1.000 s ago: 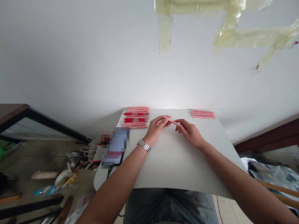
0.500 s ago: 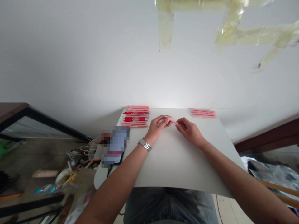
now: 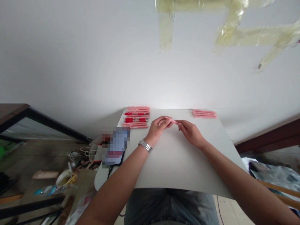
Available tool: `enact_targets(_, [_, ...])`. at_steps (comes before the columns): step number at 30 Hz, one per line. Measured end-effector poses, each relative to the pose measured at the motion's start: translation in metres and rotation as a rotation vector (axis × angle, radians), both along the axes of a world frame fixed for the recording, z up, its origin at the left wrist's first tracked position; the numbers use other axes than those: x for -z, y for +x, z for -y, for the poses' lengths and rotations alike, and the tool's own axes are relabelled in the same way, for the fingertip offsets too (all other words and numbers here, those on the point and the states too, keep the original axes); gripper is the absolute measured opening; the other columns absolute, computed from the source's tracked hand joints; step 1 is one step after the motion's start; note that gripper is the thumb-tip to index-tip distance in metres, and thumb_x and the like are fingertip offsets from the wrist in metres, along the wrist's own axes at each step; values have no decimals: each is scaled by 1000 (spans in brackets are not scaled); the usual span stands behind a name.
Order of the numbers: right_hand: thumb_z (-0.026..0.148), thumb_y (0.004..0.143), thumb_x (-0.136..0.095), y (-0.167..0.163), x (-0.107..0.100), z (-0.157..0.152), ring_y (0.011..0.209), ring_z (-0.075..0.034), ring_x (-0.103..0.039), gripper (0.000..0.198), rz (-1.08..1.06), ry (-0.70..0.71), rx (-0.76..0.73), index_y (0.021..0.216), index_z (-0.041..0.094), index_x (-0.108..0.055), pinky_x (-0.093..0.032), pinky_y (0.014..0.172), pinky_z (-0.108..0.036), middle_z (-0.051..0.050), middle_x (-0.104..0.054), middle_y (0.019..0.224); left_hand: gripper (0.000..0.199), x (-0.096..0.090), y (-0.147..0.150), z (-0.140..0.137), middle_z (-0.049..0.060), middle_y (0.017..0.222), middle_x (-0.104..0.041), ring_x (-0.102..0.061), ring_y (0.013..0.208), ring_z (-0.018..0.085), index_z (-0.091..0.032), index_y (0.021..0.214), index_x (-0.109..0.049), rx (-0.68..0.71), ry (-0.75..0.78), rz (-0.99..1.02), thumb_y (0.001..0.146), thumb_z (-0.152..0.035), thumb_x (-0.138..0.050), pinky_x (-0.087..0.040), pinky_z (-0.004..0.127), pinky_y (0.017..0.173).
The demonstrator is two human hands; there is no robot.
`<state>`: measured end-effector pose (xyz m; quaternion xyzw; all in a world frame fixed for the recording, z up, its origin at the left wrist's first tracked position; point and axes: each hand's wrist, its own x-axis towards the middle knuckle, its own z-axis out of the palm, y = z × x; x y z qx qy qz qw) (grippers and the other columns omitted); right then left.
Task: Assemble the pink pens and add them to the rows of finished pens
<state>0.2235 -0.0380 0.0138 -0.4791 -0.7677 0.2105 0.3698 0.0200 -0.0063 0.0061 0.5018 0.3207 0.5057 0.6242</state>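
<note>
A slim pink pen (image 3: 172, 120) is held between my two hands above the white table (image 3: 178, 165). My left hand (image 3: 158, 126), with a metal watch (image 3: 145, 145) at the wrist, pinches its left end. The fingers of my right hand (image 3: 190, 132) are closed around its right end, which they mostly hide. To the left lies a row of pink pens (image 3: 138, 124), with red pens (image 3: 136, 119) among them. Several more pink pens (image 3: 204, 114) lie side by side at the back right of the table.
A phone with a blurred screen (image 3: 116, 145) lies at the table's left edge, a cable running from it. A white wall (image 3: 117, 56) with yellowed tape (image 3: 166, 31) rises behind the table. On the floor at left are a bottle (image 3: 48, 190) and a cup (image 3: 63, 178).
My right hand has shifted slightly left along the pen, and its fingers now sit nearer my left hand. My left hand stays in place.
</note>
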Motion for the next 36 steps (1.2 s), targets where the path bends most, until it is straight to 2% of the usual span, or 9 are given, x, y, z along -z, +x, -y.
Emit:
enact_targets(4, [47,106,-45,-1,1,0,77,-20,-63,34,2,21,28,110,23,-68,-48,72,-31,-6,-70,89,36,0,0,0,10,102,-77,-73,95,20,-16,105,-76,-9,7,-11,86,-46,-78,-57,41,100])
enact_targets(12, [41,97,-58,0,6,1,69,-16,-61,21,-27,-38,79,107,23,-61,-48,66,-28,-2,-70,86,37,0,1,1,10,101,-77,-72,94,20,-16,104,-77,-3,4,-3,85,-47,-79,-57,40,98])
enact_targets(16, [41,97,-59,0,6,1,72,-16,-62,24,-36,-58,74,114,23,-61,-47,67,-28,-2,-70,85,38,0,2,1,9,101,-77,-73,92,20,-16,104,-77,-5,4,-5,84,-48,-80,-57,39,96])
enact_targets(20, [45,105,-46,0,2,2,76,-18,-65,36,-50,-49,41,126,22,-63,-49,74,-30,-4,-71,87,38,0,1,1,10,103,-77,-72,95,20,-16,105,-76,5,14,-12,85,-48,-79,-56,40,98])
enact_targets(26, [46,107,-42,-1,0,0,78,-21,-65,36,-13,24,25,107,23,-69,-49,75,-32,-5,-70,85,38,0,0,1,10,100,-77,-72,91,19,-16,107,-76,-1,16,-32,87,-47,-77,-56,40,96])
enact_targets(36, [45,101,-53,0,4,1,71,-18,-62,26,3,47,72,107,23,-66,-49,68,-30,-6,-71,89,36,0,1,1,10,101,-77,-73,94,21,-16,103,-77,-8,14,-8,85,-47,-79,-56,41,97])
